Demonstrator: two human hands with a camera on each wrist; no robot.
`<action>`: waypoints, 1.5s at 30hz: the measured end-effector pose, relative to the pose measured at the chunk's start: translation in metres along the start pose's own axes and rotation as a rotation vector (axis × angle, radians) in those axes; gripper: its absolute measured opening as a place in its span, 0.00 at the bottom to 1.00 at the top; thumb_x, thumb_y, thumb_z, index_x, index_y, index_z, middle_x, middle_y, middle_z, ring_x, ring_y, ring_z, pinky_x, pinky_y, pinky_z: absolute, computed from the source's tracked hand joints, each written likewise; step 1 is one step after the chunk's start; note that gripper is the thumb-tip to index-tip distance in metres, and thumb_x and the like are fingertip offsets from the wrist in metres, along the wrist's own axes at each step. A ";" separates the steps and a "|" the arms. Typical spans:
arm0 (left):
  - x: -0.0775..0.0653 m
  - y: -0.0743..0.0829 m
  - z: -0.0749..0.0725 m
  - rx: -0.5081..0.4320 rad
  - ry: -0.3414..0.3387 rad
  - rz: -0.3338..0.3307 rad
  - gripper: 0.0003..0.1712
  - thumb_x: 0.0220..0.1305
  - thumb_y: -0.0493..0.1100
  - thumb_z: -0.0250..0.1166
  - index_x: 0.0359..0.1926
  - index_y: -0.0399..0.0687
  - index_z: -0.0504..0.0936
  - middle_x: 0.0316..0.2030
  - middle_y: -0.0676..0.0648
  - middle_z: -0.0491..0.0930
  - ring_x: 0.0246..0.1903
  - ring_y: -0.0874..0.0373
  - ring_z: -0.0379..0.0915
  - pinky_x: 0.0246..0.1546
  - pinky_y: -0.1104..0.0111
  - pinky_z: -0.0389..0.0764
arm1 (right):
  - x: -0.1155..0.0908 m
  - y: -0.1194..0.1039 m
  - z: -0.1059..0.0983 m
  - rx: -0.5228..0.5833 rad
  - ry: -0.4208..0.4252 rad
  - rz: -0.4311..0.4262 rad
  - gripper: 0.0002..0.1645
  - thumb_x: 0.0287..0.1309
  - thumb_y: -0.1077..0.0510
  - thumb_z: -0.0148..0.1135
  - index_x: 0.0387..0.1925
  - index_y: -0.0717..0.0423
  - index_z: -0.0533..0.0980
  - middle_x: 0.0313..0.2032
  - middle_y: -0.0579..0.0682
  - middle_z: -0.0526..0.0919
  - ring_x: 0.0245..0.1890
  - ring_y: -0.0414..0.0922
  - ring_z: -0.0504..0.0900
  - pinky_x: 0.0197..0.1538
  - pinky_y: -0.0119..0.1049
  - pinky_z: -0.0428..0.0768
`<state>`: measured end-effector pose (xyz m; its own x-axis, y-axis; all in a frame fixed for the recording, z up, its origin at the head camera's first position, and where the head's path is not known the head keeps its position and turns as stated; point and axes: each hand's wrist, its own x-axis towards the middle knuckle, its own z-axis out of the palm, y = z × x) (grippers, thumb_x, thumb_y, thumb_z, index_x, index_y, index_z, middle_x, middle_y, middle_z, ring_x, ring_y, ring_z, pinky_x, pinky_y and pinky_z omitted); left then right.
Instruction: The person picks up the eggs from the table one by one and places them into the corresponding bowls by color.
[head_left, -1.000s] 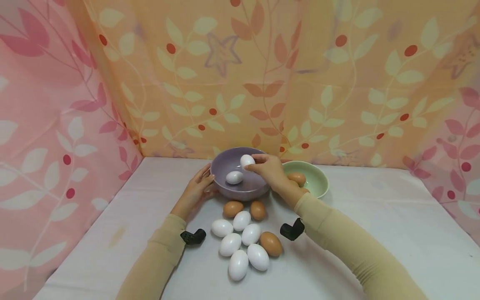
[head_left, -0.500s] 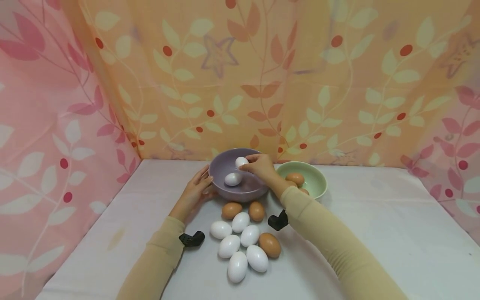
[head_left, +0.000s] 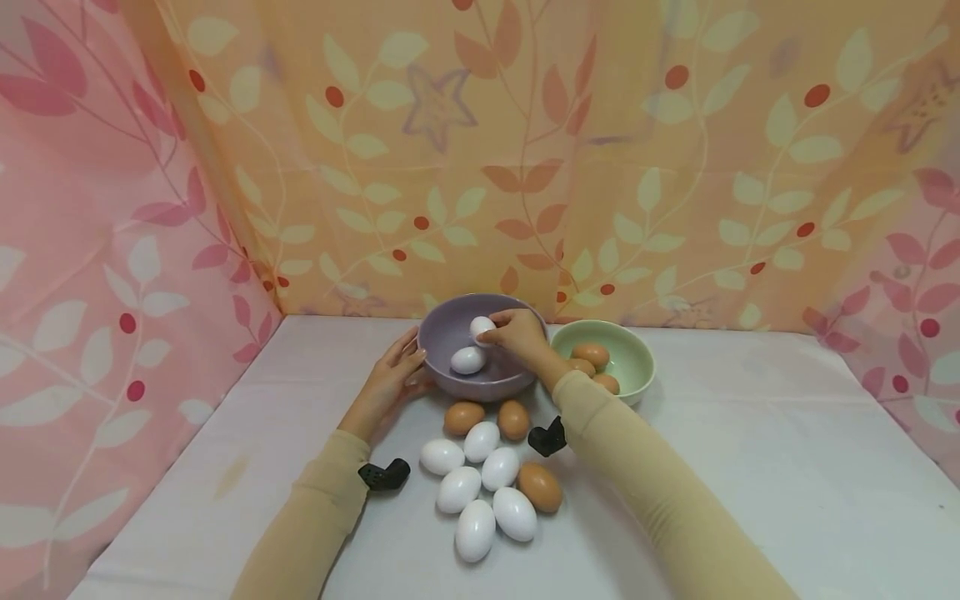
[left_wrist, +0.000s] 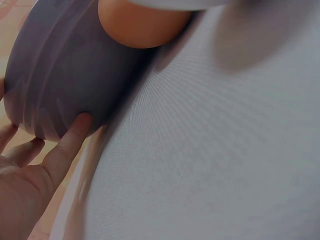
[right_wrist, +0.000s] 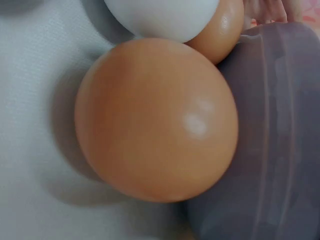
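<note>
Inside the purple bowl (head_left: pixel 480 387), my right hand (head_left: pixel 521 337) pinches a white egg (head_left: pixel 482 327) between thumb and fingers, low over the bowl's bottom. Another white egg (head_left: pixel 468 361) lies in the bowl just in front of it. My left hand (head_left: pixel 390 375) rests with fairly straight fingers against the bowl's left outer wall; the left wrist view shows the fingertips (left_wrist: pixel 82 120) touching that wall. In the right wrist view a brown egg (right_wrist: pixel 157 120) fills the middle beside the bowl, and the right hand itself is out of that view.
A green bowl (head_left: pixel 633 362) with several brown eggs (head_left: pixel 591 357) stands to the right of the purple one. In front lie several white eggs (head_left: pixel 459 489) and 3 brown eggs (head_left: pixel 540 487) on the white cloth (head_left: pixel 750 433). Patterned curtains (head_left: pixel 360 167) hang behind and at the sides.
My right hand has moved left and slightly down into the purple bowl with the white egg, nearer the other white egg. The left hand stays at the bowl's side.
</note>
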<state>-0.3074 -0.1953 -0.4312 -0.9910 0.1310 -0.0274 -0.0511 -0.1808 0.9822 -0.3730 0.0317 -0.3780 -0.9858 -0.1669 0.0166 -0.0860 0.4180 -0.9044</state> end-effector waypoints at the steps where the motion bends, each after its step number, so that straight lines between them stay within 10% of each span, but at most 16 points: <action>1: 0.000 0.000 0.000 0.001 -0.001 0.001 0.36 0.77 0.43 0.51 0.79 0.55 0.48 0.79 0.46 0.47 0.72 0.41 0.58 0.65 0.45 0.72 | 0.000 0.000 0.000 -0.004 0.004 -0.002 0.30 0.50 0.63 0.75 0.56 0.68 0.79 0.51 0.63 0.85 0.45 0.44 0.82 0.43 0.26 0.81; 19: 0.000 0.000 0.001 0.014 -0.005 0.005 0.36 0.77 0.44 0.52 0.79 0.56 0.49 0.79 0.47 0.47 0.73 0.42 0.57 0.66 0.44 0.70 | -0.001 -0.001 0.002 -0.161 -0.028 0.003 0.24 0.47 0.63 0.76 0.49 0.66 0.83 0.47 0.60 0.88 0.46 0.46 0.81 0.50 0.32 0.79; 31: 0.001 -0.001 0.000 0.018 0.004 -0.006 0.36 0.77 0.44 0.53 0.79 0.57 0.50 0.79 0.48 0.48 0.72 0.44 0.59 0.65 0.45 0.72 | 0.002 0.000 0.003 -0.203 -0.090 0.007 0.23 0.46 0.63 0.76 0.47 0.65 0.84 0.45 0.59 0.88 0.36 0.41 0.80 0.37 0.25 0.78; 45: -0.002 0.000 0.001 0.034 0.000 0.007 0.37 0.77 0.45 0.53 0.79 0.56 0.49 0.79 0.46 0.46 0.73 0.42 0.57 0.65 0.45 0.71 | 0.000 0.000 0.005 -0.257 -0.126 0.017 0.22 0.43 0.63 0.77 0.43 0.65 0.85 0.45 0.58 0.88 0.45 0.46 0.82 0.49 0.33 0.81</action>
<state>-0.3058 -0.1950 -0.4310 -0.9914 0.1296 -0.0208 -0.0402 -0.1486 0.9881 -0.3724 0.0275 -0.3797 -0.9632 -0.2605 -0.0657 -0.1187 0.6320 -0.7658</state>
